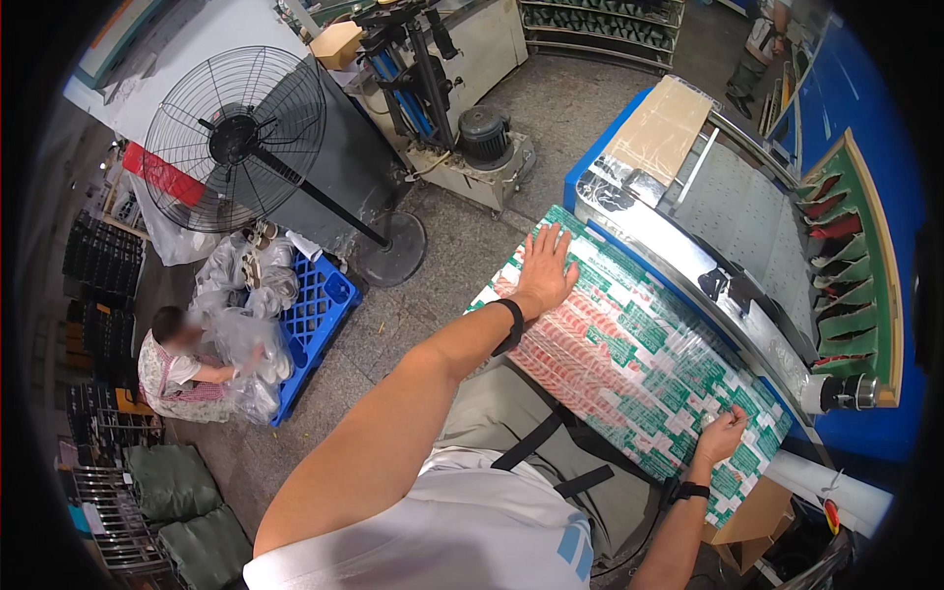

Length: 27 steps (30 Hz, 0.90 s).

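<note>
Before me lies a work surface (629, 364) covered with green, white and reddish printed sheeting under a shiny clear layer. My left hand (548, 270) is pressed flat on its far left part, fingers stretched out, holding nothing. Over the near right part my right hand (723, 436) is closed, fingers curled together. Something small and pale shows at its fingertips, too small to name. A dark band is on each wrist. The work surface runs along the curved metal edge of a blue machine (688, 246).
Shoe-part-like green and red pieces sit in a green rack (851, 256) at right. A black fan (236, 138) stands at left. Near a blue pallet (315, 305) a person (182, 364) handles bagged goods. A motor unit (482, 138) stands ahead; a cardboard box (752, 521) is near right.
</note>
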Tool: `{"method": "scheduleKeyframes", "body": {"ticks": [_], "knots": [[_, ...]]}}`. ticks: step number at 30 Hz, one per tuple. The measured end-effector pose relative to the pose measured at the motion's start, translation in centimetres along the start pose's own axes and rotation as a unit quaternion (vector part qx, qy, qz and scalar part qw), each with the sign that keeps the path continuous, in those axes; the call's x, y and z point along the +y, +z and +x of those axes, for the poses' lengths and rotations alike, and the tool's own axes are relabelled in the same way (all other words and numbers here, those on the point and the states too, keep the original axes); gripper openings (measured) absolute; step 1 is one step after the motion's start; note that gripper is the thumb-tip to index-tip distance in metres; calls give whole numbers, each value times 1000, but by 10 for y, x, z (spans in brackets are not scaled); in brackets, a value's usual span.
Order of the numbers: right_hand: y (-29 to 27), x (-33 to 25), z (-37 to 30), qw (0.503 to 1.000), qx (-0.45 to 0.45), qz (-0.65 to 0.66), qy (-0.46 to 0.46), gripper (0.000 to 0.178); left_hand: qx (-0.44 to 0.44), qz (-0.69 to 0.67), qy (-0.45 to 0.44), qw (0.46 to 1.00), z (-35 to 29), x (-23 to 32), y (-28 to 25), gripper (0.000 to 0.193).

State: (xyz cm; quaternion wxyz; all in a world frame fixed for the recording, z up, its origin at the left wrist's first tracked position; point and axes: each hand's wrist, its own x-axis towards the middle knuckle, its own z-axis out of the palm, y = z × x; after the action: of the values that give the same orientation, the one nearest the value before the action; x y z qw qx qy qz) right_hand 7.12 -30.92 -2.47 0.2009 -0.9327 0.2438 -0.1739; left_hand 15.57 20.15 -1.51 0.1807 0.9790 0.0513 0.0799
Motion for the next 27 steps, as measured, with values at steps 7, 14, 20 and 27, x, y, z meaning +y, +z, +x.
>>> {"method": "scheduleKeyframes", "body": {"ticks": [7,14,20,27], "knots": [[-2,-1,-1,1000,0,6,0,31,7,-4,3,1000,0,1,1,71],[-1,-4,-1,1000,1,6,8,31,15,-2,4,1000,-1,-2,3,71],[-3,-3,-1,1000,4,8,3,30,17,-9,7,1000,0,0,3,71],[-1,-2,-1,1000,-8,9,12,31,11,-9,3,1000,0,0,0,71]]}}
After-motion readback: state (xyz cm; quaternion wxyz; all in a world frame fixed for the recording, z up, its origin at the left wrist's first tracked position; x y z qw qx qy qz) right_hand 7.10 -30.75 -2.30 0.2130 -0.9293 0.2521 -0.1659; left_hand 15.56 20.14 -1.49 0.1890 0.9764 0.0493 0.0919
